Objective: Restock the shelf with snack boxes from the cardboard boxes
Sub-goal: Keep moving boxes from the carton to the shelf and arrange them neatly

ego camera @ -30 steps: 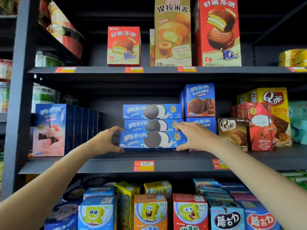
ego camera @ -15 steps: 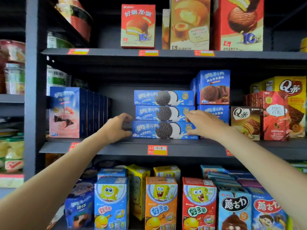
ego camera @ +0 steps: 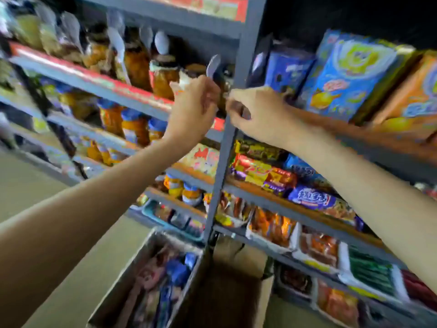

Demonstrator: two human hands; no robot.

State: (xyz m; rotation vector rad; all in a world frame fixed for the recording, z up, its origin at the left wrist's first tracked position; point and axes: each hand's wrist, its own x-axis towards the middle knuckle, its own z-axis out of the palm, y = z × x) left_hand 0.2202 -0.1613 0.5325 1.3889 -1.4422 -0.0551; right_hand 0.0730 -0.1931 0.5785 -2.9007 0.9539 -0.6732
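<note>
Head view, tilted and motion-blurred. Both hands raised side by side in front of the grey upright post [ego camera: 233,110] of the shelf [ego camera: 295,214]. Left hand [ego camera: 195,110] with fingers curled loosely, nothing plainly held; blur too heavy to tell whether clenched or relaxed. Right hand [ego camera: 256,114] just beside it, fingers curled at the post, seemingly touching it; grasp impossible to confirm. Well below the hands, on the floor [ego camera: 71,268], two open cardboard boxes: the left cardboard box [ego camera: 132,280] holding blurred snack boxes [ego camera: 175,273] in blue and pink, the right cardboard box [ego camera: 227,292] dark inside, contents unreadable. To the right of the hands, on the shelf, bright cartoon snack cartons [ego camera: 347,74] upright. To the left, jars [ego camera: 163,79] in rows on neighbouring shelves. Lower shelves with wrapped snack packs [ego camera: 267,171] and trays.
</note>
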